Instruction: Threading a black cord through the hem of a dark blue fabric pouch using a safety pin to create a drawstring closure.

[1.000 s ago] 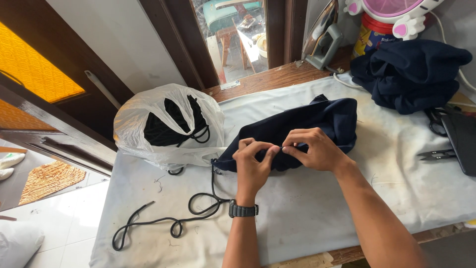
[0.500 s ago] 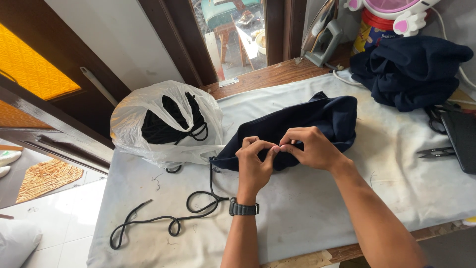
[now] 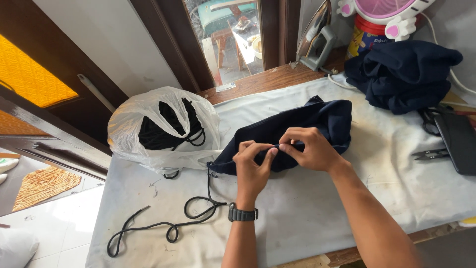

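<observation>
A dark navy garment (image 3: 317,121) lies folded on the white cloth-covered table (image 3: 317,208). My left hand (image 3: 253,166), with a dark watch on its wrist, and my right hand (image 3: 307,149) both pinch the garment's near edge, fingertips almost meeting. A long black cord (image 3: 168,226) comes out of the garment's left end and trails in loops across the table to the left.
A white plastic bag (image 3: 163,129) holding black cords stands at the left. A pile of navy garments (image 3: 401,74) lies at the back right, with an iron (image 3: 317,42) behind. Small snips (image 3: 429,155) and a black flat object (image 3: 458,141) lie at the right edge.
Both hands stay pinched on the garment's edge with only small finger shifts. The view has drifted slightly.
</observation>
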